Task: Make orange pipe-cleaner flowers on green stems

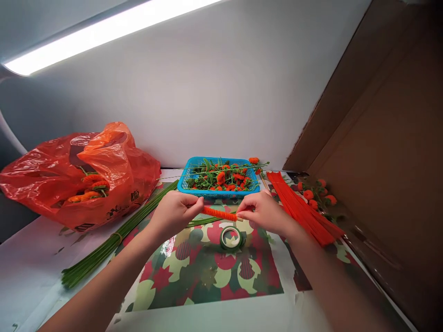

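An orange fuzzy stem, coiled along its length [220, 213], stretches between my two hands above the patterned sheet. My left hand [176, 212] pinches its left end between thumb and fingers. At the other end my right hand [263, 212] pinches it, where a short tan tip sticks out. Just below lies a roll of green tape [231, 237]. Behind my hands stands a blue basket [218, 193] holding orange fuzzy flowers [220, 178] with green stems.
A red plastic bag [128, 157] with orange pieces is at the left, beside a bundle of green stems [104, 249]. Red stems [301, 207] lie at the right, near more orange flowers [313, 204] and a cardboard wall [374, 138].
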A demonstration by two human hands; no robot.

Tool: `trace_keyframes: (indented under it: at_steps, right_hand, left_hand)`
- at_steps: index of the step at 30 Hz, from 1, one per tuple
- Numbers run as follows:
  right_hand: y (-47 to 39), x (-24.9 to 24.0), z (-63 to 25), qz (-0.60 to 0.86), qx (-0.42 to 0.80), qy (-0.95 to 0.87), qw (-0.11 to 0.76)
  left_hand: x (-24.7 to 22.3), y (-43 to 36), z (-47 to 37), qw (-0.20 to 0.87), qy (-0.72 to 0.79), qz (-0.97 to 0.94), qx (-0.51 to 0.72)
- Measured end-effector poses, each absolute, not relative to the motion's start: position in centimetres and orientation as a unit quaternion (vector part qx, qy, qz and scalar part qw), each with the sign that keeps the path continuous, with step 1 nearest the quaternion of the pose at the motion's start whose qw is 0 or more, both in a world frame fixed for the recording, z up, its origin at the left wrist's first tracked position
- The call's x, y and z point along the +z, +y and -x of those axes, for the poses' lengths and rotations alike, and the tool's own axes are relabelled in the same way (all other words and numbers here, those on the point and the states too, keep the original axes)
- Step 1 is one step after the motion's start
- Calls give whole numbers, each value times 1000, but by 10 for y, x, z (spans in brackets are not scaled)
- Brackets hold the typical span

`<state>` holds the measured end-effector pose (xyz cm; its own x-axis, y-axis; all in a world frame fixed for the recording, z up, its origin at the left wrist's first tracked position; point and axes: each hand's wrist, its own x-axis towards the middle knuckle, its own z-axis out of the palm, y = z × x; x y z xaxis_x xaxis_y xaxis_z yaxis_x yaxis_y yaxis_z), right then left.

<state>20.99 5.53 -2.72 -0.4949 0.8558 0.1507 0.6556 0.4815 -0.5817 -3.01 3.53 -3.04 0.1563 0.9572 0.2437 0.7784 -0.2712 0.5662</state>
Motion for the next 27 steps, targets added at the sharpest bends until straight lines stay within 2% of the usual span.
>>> trace_keyframes:
  at_steps: [7, 11, 14, 20, 24, 27]
  right_hand:
    - [46, -29, -199, 488, 70, -820, 290]
    - [41, -31, -194, 480, -24, -796, 367]
    - [37, -34, -188, 463, -42, -775, 428]
    - [27, -42, -174, 441, 52, -715, 541]
    - [26, -47, -169, 422, 250, -622, 610]
    - [32, -52, -169, 390, 401, -545, 624]
  left_hand:
    - [-33, 29, 24, -8, 584, -744, 325]
    - [-37, 29, 20, 24, 604, -689, 400]
    - [-38, 30, 20, 71, 617, -642, 450]
    - [-41, 33, 22, 148, 625, -580, 501]
    - [-43, 37, 23, 212, 615, -556, 518]
    - [-46, 41, 23, 269, 609, -542, 513]
